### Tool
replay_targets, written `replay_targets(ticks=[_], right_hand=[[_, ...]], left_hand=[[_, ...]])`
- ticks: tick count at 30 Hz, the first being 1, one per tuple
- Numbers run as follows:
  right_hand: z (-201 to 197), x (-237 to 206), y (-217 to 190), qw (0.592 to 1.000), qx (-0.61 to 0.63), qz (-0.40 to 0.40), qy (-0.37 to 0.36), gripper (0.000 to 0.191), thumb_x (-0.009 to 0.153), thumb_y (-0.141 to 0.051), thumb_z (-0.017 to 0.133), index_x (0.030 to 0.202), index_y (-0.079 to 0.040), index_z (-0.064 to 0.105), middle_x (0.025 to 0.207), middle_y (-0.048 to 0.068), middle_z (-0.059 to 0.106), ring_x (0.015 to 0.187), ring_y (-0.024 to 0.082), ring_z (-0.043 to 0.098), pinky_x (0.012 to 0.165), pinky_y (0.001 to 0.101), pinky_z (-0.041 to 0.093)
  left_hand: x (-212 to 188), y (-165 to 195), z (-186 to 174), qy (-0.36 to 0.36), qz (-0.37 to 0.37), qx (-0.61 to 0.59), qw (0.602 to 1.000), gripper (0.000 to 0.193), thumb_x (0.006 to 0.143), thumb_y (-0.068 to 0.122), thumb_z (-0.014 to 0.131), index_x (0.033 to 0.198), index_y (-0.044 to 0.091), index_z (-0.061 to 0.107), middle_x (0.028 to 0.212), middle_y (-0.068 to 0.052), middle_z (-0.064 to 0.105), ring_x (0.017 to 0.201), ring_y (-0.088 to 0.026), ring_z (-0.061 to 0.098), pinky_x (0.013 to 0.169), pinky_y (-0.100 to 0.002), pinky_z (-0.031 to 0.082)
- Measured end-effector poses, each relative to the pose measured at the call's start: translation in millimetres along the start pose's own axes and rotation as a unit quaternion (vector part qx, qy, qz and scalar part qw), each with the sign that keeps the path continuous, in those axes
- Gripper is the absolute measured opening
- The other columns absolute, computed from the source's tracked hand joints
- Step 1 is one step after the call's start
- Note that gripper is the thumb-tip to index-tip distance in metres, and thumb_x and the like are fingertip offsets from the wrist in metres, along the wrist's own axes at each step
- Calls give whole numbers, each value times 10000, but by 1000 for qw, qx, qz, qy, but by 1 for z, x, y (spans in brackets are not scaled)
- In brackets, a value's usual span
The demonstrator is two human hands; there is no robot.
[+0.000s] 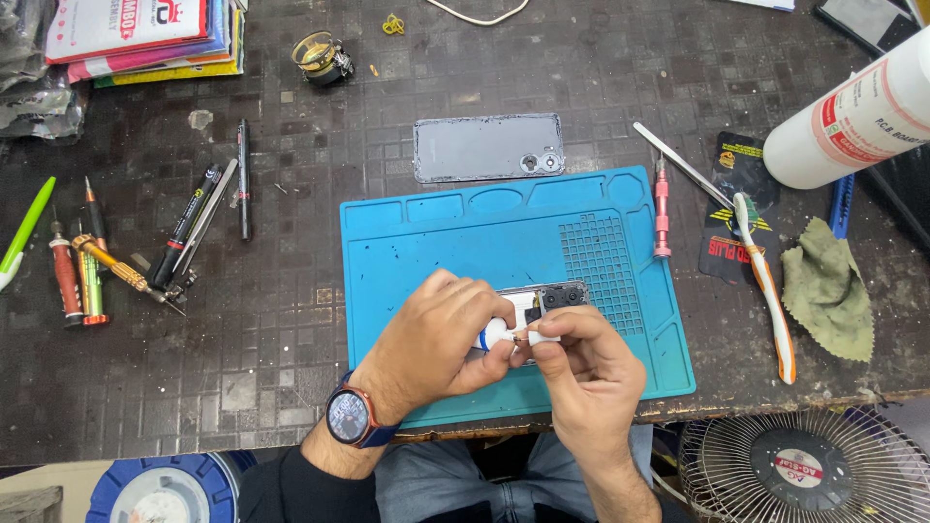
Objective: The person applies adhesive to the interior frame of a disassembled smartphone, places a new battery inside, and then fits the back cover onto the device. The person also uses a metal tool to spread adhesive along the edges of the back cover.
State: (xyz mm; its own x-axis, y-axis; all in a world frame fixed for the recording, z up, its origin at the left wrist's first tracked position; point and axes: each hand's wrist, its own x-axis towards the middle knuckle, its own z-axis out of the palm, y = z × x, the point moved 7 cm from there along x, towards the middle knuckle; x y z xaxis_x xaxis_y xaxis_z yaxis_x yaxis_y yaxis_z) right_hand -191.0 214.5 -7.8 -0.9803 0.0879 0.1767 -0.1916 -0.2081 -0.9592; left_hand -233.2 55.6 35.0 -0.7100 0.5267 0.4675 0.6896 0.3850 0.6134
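My left hand [441, 339] wraps around a small white tube [496, 333] and holds it over an opened phone [554, 297] on the blue work mat [436, 242]. My right hand [581, 363] pinches the tube's tip between thumb and forefinger, right beside the left fingers. Most of the phone is hidden under both hands; only its upper end with the camera block shows. A round watch sits on my left wrist [349, 416].
The phone's grey back cover [487, 147] lies above the mat. Right of the mat lie a red screwdriver [662, 208], tweezers [683, 165], a toothbrush [765, 281], a green cloth [826, 291] and a white bottle [852, 121]. Screwdrivers and pens [126, 252] are scattered at the left. A fan [804, 470] stands below the table edge.
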Motion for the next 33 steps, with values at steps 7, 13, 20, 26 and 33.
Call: replay_targets(ticks=[7, 13, 20, 26, 33], right_hand=[[2, 0, -3, 1000, -13, -7, 4, 104, 993, 35, 657, 1093, 18, 631, 1061, 106, 637, 889, 179, 724, 775, 299, 625], [5, -6, -16, 983, -163, -81, 26, 154, 934, 73, 693, 1078, 29, 660, 1131, 103, 620, 954, 134, 686, 789, 256, 613], [4, 1, -8, 990, -132, -40, 12, 154, 907, 88, 716, 1048, 39, 679, 1114, 106, 655, 932, 126, 705, 774, 252, 633], [3, 4, -4, 994, -105, -28, -1, 168, 884, 97, 737, 1040, 52, 691, 1116, 122, 667, 976, 142, 679, 803, 261, 594], [14, 4, -2, 993, -113, -29, -13, 208, 891, 96, 734, 1062, 15, 650, 1087, 74, 585, 978, 136, 627, 840, 257, 547]], left_hand=[[0, -1, 1, -7, -8, 3, 1000, 275, 969, 350, 665, 1025, 88, 605, 905, -34, 656, 807, -245, 613, 804, -379, 450], [0, 4, 2, -5, 20, 30, 999, 257, 975, 327, 667, 1060, 93, 603, 956, -30, 658, 869, -238, 637, 840, -387, 451], [1, 2, 3, -13, 21, 50, 998, 286, 946, 278, 695, 1093, 70, 565, 1000, -66, 648, 905, -267, 627, 861, -406, 446], [-1, 6, 3, -18, 36, 94, 995, 369, 861, 230, 750, 1105, 49, 541, 980, -92, 630, 881, -286, 608, 823, -415, 434], [0, 11, 5, 3, 43, 116, 992, 345, 885, 128, 731, 1140, 68, 507, 1028, -74, 630, 912, -260, 617, 834, -406, 440]])
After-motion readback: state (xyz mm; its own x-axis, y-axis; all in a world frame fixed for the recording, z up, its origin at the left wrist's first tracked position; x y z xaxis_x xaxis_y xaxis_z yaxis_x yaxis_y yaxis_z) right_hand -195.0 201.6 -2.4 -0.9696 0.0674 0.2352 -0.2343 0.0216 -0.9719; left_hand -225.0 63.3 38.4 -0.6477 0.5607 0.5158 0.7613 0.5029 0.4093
